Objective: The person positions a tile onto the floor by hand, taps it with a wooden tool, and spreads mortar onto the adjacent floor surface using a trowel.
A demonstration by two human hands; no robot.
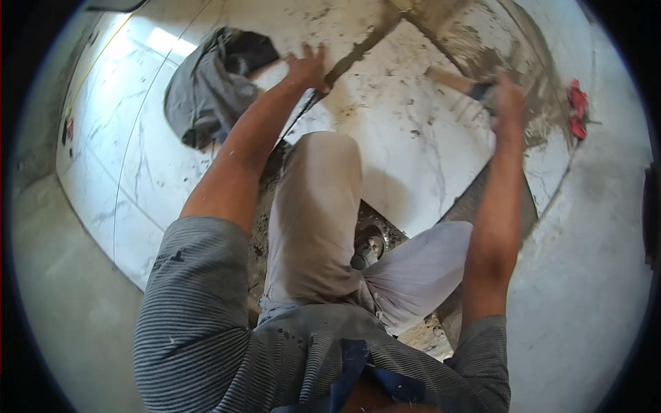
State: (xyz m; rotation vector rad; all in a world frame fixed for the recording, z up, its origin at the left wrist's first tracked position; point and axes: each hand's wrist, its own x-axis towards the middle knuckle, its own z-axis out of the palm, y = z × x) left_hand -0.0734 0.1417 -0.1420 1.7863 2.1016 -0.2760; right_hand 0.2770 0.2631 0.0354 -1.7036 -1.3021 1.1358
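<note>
My left hand has its fingers spread on the marble-patterned floor, beside the dark joint between tiles. Close to it on the left lies a crumpled grey cloth. In front of my knees is a large white marble-look tile, specked with bits of mortar. My right hand, smeared by motion, is closed round a tool above the tile's right part. The tool has a tan, wood-like end and a dark part near my fingers; its exact kind is blurred.
Wet grey mortar is smeared at the far right. A red crumpled item lies by the right wall. Glossy tiles extend to the left wall. An open strip of dark bedding shows along the tile's near right edge.
</note>
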